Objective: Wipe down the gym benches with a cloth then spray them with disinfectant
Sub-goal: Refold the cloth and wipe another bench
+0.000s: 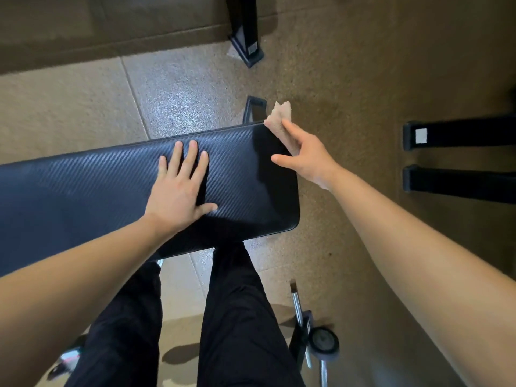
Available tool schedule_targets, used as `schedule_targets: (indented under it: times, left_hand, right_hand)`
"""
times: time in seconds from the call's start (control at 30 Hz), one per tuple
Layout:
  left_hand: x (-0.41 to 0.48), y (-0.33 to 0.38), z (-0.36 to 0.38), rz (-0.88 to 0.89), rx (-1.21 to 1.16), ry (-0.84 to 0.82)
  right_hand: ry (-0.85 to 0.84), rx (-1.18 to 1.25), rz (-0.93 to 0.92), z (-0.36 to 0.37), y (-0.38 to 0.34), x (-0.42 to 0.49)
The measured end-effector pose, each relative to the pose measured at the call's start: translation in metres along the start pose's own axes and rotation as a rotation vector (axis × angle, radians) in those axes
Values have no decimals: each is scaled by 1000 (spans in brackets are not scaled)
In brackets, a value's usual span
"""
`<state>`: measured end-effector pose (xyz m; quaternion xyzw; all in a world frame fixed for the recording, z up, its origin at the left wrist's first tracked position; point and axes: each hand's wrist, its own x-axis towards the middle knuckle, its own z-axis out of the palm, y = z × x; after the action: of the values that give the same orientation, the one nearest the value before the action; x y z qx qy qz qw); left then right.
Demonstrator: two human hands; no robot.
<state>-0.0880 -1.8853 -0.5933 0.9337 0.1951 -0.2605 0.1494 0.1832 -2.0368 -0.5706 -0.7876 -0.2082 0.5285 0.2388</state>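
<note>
Presently: end-of-pad wipe, cloth held by pressure only

Risk first. The small tan terry cloth (280, 117) sits at the far right corner of the long black bench pad with the woven-look vinyl cover (83, 196), half over the pad's end edge. It is held only by finger pressure. In my judgement a quick stroke down that rounded end could roll the cloth out from under the fingers. It would then drop onto the speckled tan rubber floor (349, 79) and pick up grit for the next pass.

A second concern is the bare palm planted mid-pad, which is likely to leave fresh marks on the vinyl. That patch would need the cloth again before any disinfectant goes on. No spray bottle is in view, so I judge the spraying step not yet begun.

Hand pose:
- The right hand (307, 159) reaches out past the pad's end on an extended forearm. Its fingers lie fairly straight over the cloth and press it against the corner. The thumb is splayed well clear, so nothing is pinched.
- The left hand (178, 188) lies flat and relaxed on the top of the pad, fingers spread and pointing away from the body. It grasps nothing and appears to be bracing.

The person stands close against the near edge in black trousers (237, 317). Black steel frame feet (460, 132) lie on the floor to the right, well apart from the bench.
</note>
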Motion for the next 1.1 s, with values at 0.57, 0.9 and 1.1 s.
schedule_targets:
  times: [0.57, 0.9, 1.1]
  left_hand:
    - [-21, 8, -12, -176, -148, 85]
    - [-108, -72, 0, -697, -386, 208]
    - [-157, -133, 26, -1091, -536, 31]
  right_hand:
    - [-142, -836, -285, 47, -72, 37]
    - [-250, -872, -390, 139, -129, 47]
    - [-277, -905, -458, 197, -153, 58]
